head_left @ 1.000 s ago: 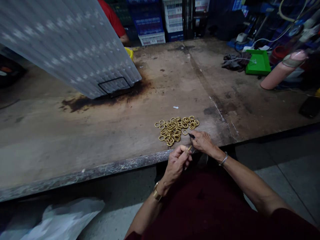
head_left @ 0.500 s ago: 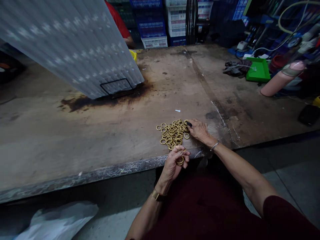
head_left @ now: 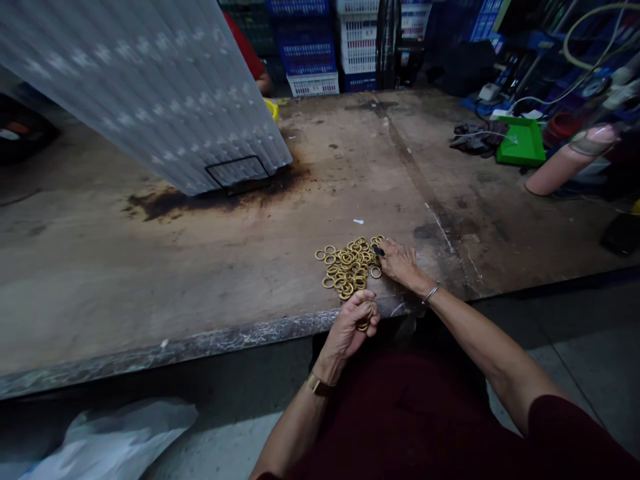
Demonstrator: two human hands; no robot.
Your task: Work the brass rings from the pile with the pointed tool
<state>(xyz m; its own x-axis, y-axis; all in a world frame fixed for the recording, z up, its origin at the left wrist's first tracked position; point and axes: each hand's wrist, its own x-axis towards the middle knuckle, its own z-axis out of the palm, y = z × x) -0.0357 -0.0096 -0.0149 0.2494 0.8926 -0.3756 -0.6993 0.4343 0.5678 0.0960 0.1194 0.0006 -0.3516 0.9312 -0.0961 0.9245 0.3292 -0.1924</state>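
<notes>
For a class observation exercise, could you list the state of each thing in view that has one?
Left hand: curled around gold rings
Right hand: at the heap's edge, small black item at its fingertips
Ring heap: loose, partly overlapping
Tabletop: stained, scuffed
Green tray: open-topped
White and blue crates: stacked
Silver bracelet: worn

Pretty dim shot tbh, kinda murky overall. The maroon shirt (head_left: 400,407) is nearly crushed to black, and there's deep shadow under the wooden workbench (head_left: 175,280). Wide-angle stretch leans the pink cylinder (head_left: 555,170) near the right edge. Gold-coloured rings (head_left: 349,261) catch faint glints but look a bit mushy.
</notes>
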